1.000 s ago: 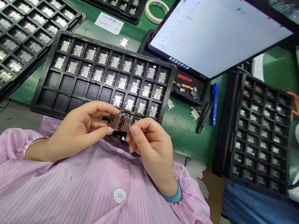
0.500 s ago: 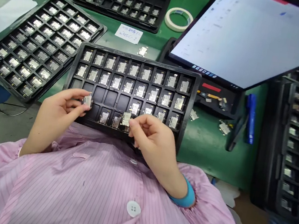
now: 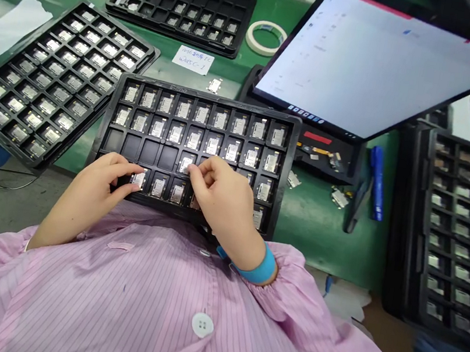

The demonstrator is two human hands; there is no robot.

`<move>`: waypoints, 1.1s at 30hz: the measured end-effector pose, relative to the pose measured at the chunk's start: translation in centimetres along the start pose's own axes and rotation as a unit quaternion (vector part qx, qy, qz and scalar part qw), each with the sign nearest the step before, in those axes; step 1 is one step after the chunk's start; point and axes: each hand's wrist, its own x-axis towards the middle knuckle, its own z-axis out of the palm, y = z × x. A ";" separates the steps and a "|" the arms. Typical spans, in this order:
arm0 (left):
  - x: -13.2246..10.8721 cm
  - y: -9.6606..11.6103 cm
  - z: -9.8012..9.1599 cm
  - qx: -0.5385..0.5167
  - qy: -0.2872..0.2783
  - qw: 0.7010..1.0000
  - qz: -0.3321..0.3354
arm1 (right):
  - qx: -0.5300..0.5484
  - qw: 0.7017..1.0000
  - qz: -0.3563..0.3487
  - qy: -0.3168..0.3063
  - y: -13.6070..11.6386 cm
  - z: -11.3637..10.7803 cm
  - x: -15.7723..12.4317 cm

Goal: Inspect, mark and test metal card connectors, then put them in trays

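A black compartment tray [image 3: 287, 166] lies in front of me, most of its pockets holding small silver metal parts. My left hand [image 3: 102, 194] pinches a silver part [image 3: 139, 178] in a bottom-row pocket towards the left. With finger and thumb, my right hand [image 3: 225, 201] holds another silver part [image 3: 185, 164] at a third-row pocket near the middle. Left of that part, several third-row pockets are bare, among them one pocket [image 3: 167, 157] right beside it. My right hand hides some pockets of the lower rows.
Filled trays stand at the left [image 3: 62, 76] and right [image 3: 419, 227]. Behind are a partly filled tray [image 3: 244, 24], a tape roll [image 3: 250, 36] and a handwritten label [image 3: 193, 60]. A monitor [image 3: 367, 60] overhangs the back right, near tweezers [image 3: 357, 206], a blue marker [image 3: 376, 182] and loose parts [image 3: 339, 197].
My right hand has moved its part up and left from the bottom row to a third-row pocket. My left hand has lowered its part into a bottom-row pocket. The view has shifted slightly.
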 end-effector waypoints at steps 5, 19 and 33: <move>0.0 0.8 -0.2 -0.005 0.015 1.000 0.002 | 0.050 0.998 -0.007 0.041 1.1 -1.1 -0.9; 5.2 6.2 3.8 0.097 0.066 0.989 0.089 | 0.058 0.973 0.008 0.222 3.8 -5.5 -4.0; 4.4 5.7 3.7 -0.005 0.099 0.987 0.123 | 0.046 0.954 0.086 0.284 7.7 -6.5 -6.2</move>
